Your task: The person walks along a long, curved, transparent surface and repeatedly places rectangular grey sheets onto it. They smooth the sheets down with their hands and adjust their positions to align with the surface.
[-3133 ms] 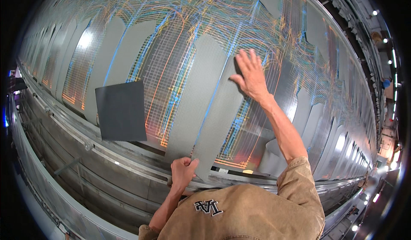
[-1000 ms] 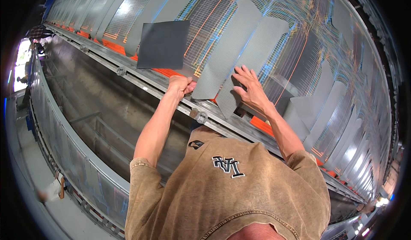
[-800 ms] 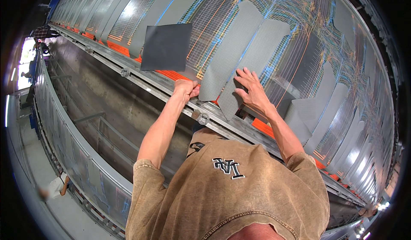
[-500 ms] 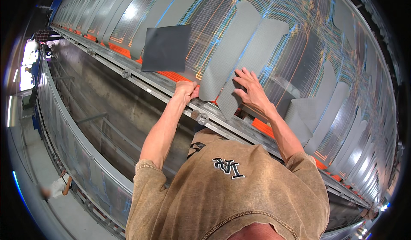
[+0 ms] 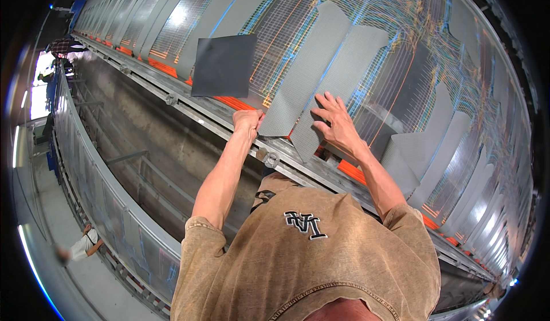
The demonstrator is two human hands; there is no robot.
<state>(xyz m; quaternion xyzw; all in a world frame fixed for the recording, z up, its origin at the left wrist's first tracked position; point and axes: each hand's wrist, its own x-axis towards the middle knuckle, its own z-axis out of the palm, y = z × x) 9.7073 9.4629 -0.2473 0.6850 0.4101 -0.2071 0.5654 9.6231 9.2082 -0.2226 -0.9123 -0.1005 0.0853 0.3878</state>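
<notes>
A grey textured strip [image 5: 306, 72] lies on the long printed table, its lower end near the front edge. My left hand [image 5: 248, 120] is closed, its curled fingers at the strip's lower left corner; the fingertips are partly hidden. Beside it on the right, a second grey strip [image 5: 359, 52] runs along a blue line, its narrow lower end reaching the metal edge. My right hand [image 5: 337, 123] lies flat on this second strip with fingers spread. A dark square sheet [image 5: 223, 66] rests up and left of my left hand.
A metal rail [image 5: 203, 119] with clamps borders the table, with orange strips [image 5: 352, 171] along it. More grey pieces [image 5: 401, 158] lie to the right, one folded over. Across a deep gap stands another long table [image 5: 109, 178]; a person [image 5: 83, 245] is beyond it.
The left strip's lower corner has shifted slightly left, toward my left hand. My right hand stays nearly in place, and the whole view has moved a little.
</notes>
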